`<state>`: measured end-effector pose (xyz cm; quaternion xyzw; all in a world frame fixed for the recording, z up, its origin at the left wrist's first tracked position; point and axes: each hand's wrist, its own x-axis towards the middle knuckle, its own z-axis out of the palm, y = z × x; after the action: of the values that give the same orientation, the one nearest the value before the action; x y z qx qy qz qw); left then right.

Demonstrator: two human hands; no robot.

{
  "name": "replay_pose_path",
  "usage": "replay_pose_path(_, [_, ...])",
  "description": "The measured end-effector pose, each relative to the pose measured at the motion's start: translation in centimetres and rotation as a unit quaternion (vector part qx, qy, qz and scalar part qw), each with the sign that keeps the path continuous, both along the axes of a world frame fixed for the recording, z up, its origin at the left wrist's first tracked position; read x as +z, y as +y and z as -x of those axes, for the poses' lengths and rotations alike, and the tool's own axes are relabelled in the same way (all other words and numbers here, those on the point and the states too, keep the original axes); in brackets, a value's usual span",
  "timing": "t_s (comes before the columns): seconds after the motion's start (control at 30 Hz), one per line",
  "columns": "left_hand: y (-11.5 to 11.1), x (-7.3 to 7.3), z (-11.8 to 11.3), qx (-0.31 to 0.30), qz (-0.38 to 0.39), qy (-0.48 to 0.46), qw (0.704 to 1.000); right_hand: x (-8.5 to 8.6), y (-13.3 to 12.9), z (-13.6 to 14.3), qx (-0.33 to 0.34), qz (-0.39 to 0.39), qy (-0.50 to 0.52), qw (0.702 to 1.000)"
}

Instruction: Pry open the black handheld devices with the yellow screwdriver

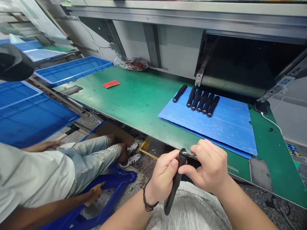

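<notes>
My left hand is closed round a black handle with a glossy rounded top end. It is tilted, top end away from me, above my lap. My right hand is beside its upper part, fingers curled and thumb against the handle's side. Whatever lies within those curled fingers, if anything, is hidden. Beyond my hands, several similar black handles lie on a blue plastic sheet, most in a close row and one apart at the left.
The green tabletop carries a red strip, a plastic bag, a phone with a white cable and a grey pad. A metal shelf spans above. At left, a seated person is near blue trays.
</notes>
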<state>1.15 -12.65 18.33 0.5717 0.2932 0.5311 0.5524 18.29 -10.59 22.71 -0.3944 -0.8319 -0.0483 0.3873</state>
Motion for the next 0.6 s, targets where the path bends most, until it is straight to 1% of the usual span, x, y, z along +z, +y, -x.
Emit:
replay_pose_path(0.07, [0.1, -0.1, 0.0, -0.002, -0.015, 0.007, 1.0, 0.5, 0.1, -0.2, 0.023, 0.065, 0.016, 0.997])
replay_pose_path(0.13, [0.1, -0.1, 0.0, -0.002, -0.036, 0.019, 0.999, 1.1, 0.1, -0.4, 0.046, 0.117, 0.008, 0.992])
replay_pose_path(0.2, [0.2, -0.1, 0.0, 0.0, -0.056, 0.025, 0.998, 1.5, 0.1, -0.5, 0.061, 0.15, -0.003, 0.987])
replay_pose_path(0.27, [0.2, 0.0, 0.0, 0.0, -0.062, 0.02, 0.998, 1.8, 0.1, -0.5, 0.067, 0.161, -0.012, 0.985])
replay_pose_path(0.4, [0.2, -0.1, -0.1, 0.005, -0.054, 0.01, 0.998, 1.8, 0.1, -0.4, 0.051, 0.119, -0.027, 0.991])
replay_pose_path(0.6, [0.0, -0.3, -0.2, 0.037, -0.045, 0.013, 0.998, 1.1, -0.3, 0.1, -0.005, -0.004, -0.063, 0.998])
